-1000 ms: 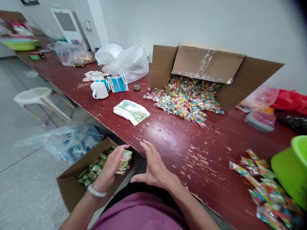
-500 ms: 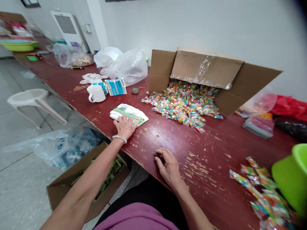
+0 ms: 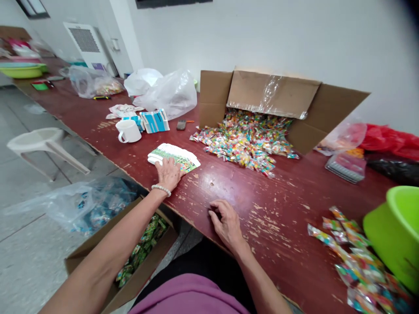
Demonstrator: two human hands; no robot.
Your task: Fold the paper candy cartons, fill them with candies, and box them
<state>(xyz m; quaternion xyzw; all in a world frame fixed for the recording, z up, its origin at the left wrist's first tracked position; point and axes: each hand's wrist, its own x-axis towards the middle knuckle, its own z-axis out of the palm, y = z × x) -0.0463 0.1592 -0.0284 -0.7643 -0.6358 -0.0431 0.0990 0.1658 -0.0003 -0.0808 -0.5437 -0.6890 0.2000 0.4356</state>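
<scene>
My left hand lies on a fanned stack of flat white-and-green printed packets, fingers spread across its near edge. A beaded bracelet circles that wrist. My right hand rests at the front of the worn red table. Its fingers are loosely bent, thumb apart, and nothing shows in them. Beyond both hands, small wrapped candies spill from a cardboard box lying on its side. Longer clear packs of colourful candies lie at the right, beside a lime-green tub.
A white mug stands past the stack, near a blue-and-white carton and plastic bags. Below the table edge, an open box holds green packets. A white stool is on the floor at left. Red plastic lies far right.
The camera view has shifted slightly. The packets under my left hand look more evenly fanned, with more edges showing. My right hand stays in nearly the same place on the table.
</scene>
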